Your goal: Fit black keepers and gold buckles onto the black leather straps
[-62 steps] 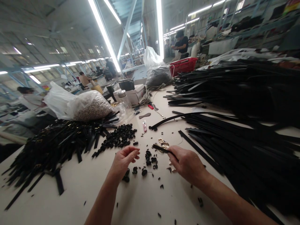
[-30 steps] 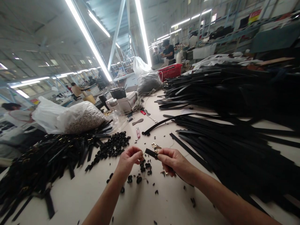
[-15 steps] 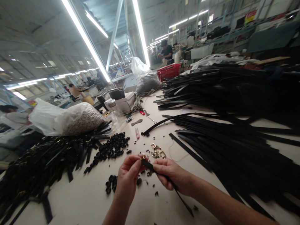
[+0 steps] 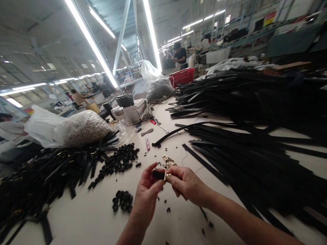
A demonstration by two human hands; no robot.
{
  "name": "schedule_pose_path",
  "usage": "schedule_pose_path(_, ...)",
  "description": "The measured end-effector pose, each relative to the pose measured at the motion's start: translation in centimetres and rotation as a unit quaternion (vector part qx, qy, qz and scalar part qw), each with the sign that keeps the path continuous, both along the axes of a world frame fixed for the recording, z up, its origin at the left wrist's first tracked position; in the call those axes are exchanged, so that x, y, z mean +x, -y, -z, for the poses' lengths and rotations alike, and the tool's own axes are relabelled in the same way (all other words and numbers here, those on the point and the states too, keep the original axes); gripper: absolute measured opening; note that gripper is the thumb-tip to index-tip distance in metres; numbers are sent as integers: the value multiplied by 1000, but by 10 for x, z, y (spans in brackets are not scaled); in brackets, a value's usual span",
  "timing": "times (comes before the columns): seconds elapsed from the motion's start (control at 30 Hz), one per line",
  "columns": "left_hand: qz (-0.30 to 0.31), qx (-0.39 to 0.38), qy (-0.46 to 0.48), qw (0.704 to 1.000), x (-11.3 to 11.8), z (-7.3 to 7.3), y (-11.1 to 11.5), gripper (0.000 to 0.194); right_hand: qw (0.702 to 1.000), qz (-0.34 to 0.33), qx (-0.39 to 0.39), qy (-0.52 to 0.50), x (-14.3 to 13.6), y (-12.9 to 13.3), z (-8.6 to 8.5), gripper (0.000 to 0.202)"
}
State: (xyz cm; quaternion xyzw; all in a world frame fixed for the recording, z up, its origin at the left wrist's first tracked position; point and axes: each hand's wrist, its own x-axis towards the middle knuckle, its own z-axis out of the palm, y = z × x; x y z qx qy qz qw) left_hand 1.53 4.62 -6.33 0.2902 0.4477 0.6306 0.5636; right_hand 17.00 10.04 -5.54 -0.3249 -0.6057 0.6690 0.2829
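My left hand [image 4: 147,190] pinches the short end of a black strap [image 4: 158,175] between thumb and fingers. My right hand [image 4: 187,183] grips a gold-coloured buckle [image 4: 167,175] on that strap, its thumb and forefinger closed at the metal. The strap's long tail runs beneath the right hand and shows again below it; the stretch between is hidden. Just beyond the fingers lies a small heap of gold buckles [image 4: 166,159], partly covered by the right hand. To the left of my left hand is a little cluster of black rings [image 4: 122,200].
Bundles of black straps [image 4: 245,153] cover the right side. More strap pieces with gold fittings [image 4: 38,177] lie left, beside a larger pile of black loops [image 4: 121,158]. Beyond are a pink cutter [image 4: 147,144], a clear jar [image 4: 121,114], a filled plastic bag [image 4: 84,129] and a red basket [image 4: 182,76].
The strap end has turned to point left, and the buckle now shows at my right fingertips instead of by the left hand. My right hand has shifted slightly; the view moved a little.
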Motion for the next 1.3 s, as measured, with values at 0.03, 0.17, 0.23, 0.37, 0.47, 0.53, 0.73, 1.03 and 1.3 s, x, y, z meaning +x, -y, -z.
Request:
schedule_pose_path(0.03, 5, -6, -6, 1000, -1, 1, 0, 49, 999, 7, 36, 19, 1, 0, -1, 28)
schedule_pose_path(0.17, 34, -25, -40, 998, -6, 6, 0, 29, 962, 41, 244, 117, 8, 1, -8, 23)
schedule_pose_path(0.23, 42, -19, -50, 998, -7, 6, 1, 27, 922, 57, 345, 168, 11, 1, -10, 22)
schedule_pose_path(0.37, 51, -15, -31, 998, -5, 2, 2, 27, 873, 54, 452, 178, 14, 1, -10, 22)
schedule_pose_path(0.47, 55, -29, -30, 998, -3, -1, 1, 25, 873, 41, 464, 145, 14, 0, -5, 23)
schedule_pose_path(0.53, 61, -27, -34, 997, -2, -1, 1, 24, 881, 47, 451, 138, 12, -1, -3, 26)
schedule_pose_path(0.73, 89, 23, -85, 992, -5, 2, 3, 19, 913, 35, 388, 118, 10, -2, 0, 25)
schedule_pose_path(1.03, 90, 92, -217, 968, -5, 1, 8, 22, 913, 55, 378, 140, 7, 2, 0, 27)
schedule_pose_path(1.3, 111, 71, -178, 975, -13, 1, 9, 19, 941, 37, 319, 111, 7, 1, -3, 28)
